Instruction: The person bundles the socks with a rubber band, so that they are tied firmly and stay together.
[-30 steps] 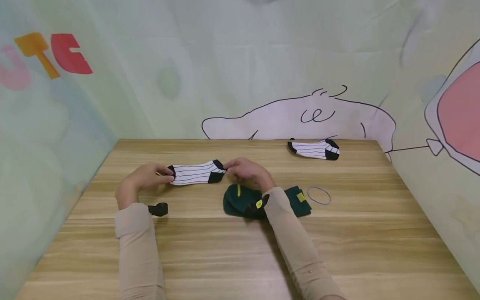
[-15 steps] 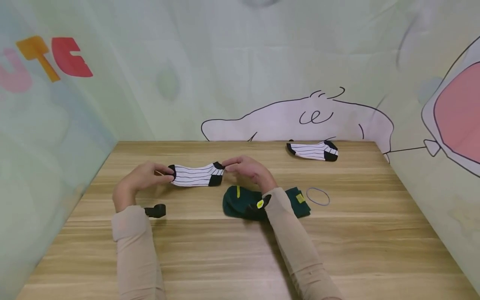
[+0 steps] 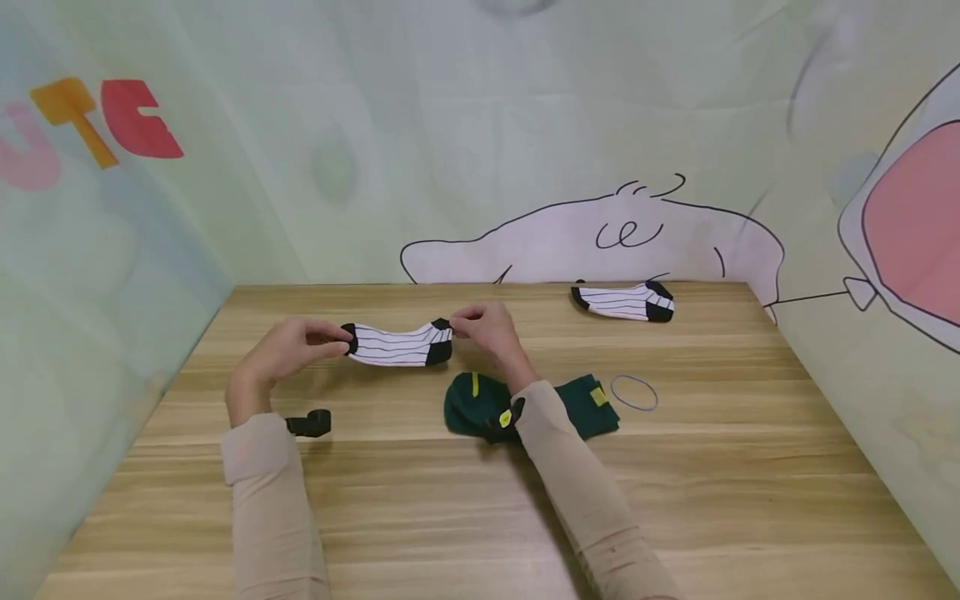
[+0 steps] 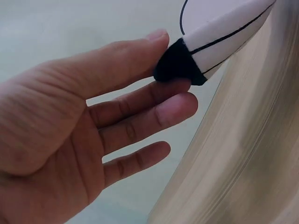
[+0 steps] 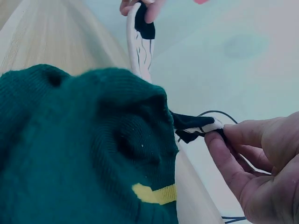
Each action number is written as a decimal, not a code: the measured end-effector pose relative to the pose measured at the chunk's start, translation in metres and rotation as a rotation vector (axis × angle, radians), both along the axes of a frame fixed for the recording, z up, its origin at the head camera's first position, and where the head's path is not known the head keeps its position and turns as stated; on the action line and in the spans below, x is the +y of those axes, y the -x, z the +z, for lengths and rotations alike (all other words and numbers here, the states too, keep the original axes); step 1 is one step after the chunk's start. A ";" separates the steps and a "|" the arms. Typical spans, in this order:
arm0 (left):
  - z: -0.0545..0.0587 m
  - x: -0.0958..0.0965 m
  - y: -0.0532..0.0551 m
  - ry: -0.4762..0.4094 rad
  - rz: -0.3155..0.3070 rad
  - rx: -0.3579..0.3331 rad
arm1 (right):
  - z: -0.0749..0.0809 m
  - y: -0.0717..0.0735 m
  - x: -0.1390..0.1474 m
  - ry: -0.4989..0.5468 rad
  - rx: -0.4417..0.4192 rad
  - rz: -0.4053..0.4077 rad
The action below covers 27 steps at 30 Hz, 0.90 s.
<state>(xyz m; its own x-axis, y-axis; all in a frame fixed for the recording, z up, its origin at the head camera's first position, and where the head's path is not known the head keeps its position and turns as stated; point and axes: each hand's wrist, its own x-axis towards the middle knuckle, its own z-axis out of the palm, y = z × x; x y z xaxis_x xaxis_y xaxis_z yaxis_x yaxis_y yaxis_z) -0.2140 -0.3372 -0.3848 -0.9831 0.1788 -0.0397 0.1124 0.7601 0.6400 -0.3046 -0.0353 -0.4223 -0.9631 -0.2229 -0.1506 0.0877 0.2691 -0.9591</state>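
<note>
Left hand (image 3: 288, 354): pinches the striped sock (image 3: 397, 345) by its black toe.
Right hand (image 3: 492, 329): pinches its black cuff; the two-ended grip likely keeps the cloth spread, sagging slightly above the worktop (image 3: 412, 500).
Green bundle (image 3: 590, 408): under the right sleeve (image 3: 585, 492).
Worktop: wood-grained; second sock (image 3: 618, 302) near the far edge.
Room: pale cartoon-printed backdrop (image 3: 315, 200).

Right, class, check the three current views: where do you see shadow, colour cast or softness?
Head view: soft light, a dark shadow on the table beside the right sleeve; left wrist view: the left hand looks dim against the paler wall; right wrist view: a cool bluish-green cast, the green fabric looming large and rather soft.
</note>
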 end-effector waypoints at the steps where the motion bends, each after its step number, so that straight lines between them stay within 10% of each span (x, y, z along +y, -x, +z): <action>1: 0.000 0.001 0.000 -0.005 0.002 0.001 | 0.000 0.000 0.000 -0.005 0.003 -0.004; 11: 0.000 0.002 -0.003 -0.038 0.028 -0.031 | -0.001 -0.001 0.002 0.038 0.020 -0.033; 18: 0.000 0.003 -0.002 -0.043 0.030 -0.033 | -0.012 -0.002 0.001 -0.207 0.019 0.189; 27: 0.005 0.005 -0.002 -0.054 0.023 -0.023 | -0.019 -0.004 -0.010 -0.435 0.123 0.180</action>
<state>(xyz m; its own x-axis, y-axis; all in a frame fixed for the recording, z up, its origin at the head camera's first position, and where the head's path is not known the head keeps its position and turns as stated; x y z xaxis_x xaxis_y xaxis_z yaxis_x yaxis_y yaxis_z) -0.2121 -0.3324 -0.3800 -0.9860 0.1583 -0.0532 0.0799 0.7268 0.6822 -0.3008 -0.0453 -0.4410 -0.9315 -0.3294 -0.1544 -0.1040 0.6478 -0.7546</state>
